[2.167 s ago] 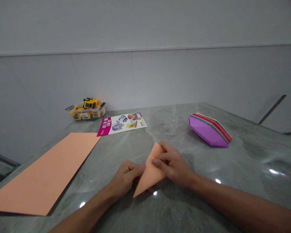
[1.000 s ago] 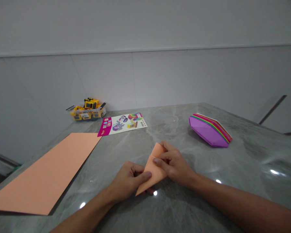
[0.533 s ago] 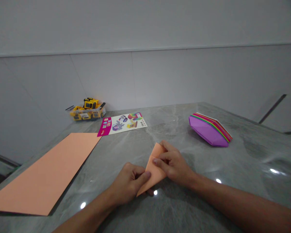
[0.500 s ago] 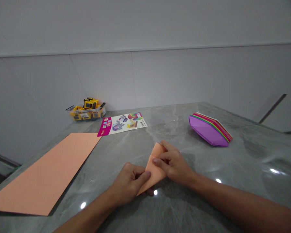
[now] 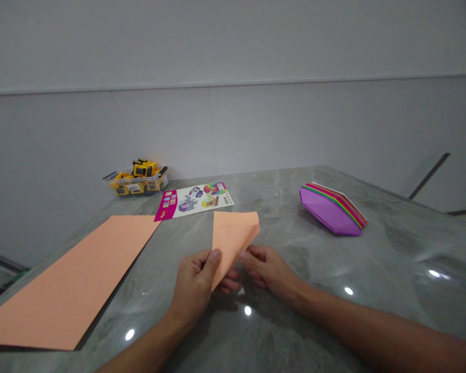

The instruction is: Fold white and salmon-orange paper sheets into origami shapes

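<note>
A folded piece of orange paper [image 5: 233,233] is held up just above the table, wide at the top and narrowing to a point at the bottom. My left hand [image 5: 200,280] grips its lower left side, thumb in front and fingers behind. At the paper's lower right edge is my right hand [image 5: 270,269], thumb and forefinger pinched together on or against that edge; the exact contact is hard to see. A large flat orange sheet [image 5: 73,280] lies on the table to the left of my hands.
The grey marbled table [image 5: 295,336] meets a white wall. Toward the back stand a clear plastic box [image 5: 140,184] with yellow toy vehicles and a printed booklet [image 5: 194,201], which touches the orange sheet's far corner. A purple folded paper piece with rainbow-striped layers [image 5: 330,212] sits at right.
The folded orange paper has turned, its wide end now facing up and away. My right hand has moved from its top down to the lower right edge; my left hand still grips it.
</note>
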Demonstrator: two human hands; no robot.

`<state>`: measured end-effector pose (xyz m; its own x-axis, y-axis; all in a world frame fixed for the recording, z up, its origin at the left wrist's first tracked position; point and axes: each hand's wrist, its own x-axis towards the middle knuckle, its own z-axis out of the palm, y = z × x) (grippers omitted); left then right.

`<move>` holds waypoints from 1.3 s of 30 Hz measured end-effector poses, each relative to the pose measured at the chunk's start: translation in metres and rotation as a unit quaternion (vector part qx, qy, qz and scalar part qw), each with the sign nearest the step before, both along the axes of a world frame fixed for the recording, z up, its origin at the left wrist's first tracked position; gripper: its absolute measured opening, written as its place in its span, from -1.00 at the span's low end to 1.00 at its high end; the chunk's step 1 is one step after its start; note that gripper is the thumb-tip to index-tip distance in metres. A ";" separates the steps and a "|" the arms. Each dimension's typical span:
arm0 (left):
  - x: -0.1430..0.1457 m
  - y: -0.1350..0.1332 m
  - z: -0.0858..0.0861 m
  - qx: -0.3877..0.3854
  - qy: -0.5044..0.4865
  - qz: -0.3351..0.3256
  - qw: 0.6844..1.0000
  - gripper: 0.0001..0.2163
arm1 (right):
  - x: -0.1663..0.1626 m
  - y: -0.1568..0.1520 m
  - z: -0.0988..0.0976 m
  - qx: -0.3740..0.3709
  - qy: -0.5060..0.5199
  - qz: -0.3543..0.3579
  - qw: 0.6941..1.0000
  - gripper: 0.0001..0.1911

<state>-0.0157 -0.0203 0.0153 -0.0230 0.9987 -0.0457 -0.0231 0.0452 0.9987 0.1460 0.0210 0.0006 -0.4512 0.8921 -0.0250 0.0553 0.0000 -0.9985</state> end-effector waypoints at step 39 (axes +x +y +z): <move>0.006 0.004 -0.012 -0.021 -0.080 -0.249 0.965 -0.76 | -0.004 -0.010 -0.001 -0.002 0.049 0.031 0.998 -0.58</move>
<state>-0.0093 -0.0166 0.0028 0.4697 0.8814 -0.0492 -0.1419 0.1304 0.9813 0.1423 0.0106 -0.0009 -0.5067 0.8619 0.0190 -0.0426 -0.0030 -0.9991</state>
